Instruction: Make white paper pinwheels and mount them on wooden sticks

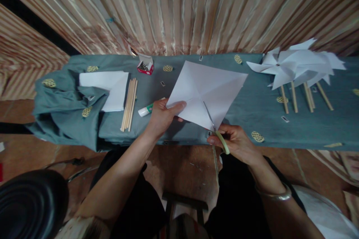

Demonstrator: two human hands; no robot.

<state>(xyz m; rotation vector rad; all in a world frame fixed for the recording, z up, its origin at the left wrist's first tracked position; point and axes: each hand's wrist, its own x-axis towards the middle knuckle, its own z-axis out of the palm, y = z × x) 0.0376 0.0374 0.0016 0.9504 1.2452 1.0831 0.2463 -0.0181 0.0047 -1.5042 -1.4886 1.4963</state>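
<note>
pleated beige curtain (pixel 168 11) behind a long green-clothed table (pixel 297 134), brown floor (pixel 190 168) below

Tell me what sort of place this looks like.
Likely a makeshift craft spot, perhaps in a home: scissors at work on white paper, paper pinwheels, and a cloth-covered table.

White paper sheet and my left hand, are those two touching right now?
Touching. The head view shows it: your left hand holds the paper sheet at its left corner, thumb lying on top.
</note>
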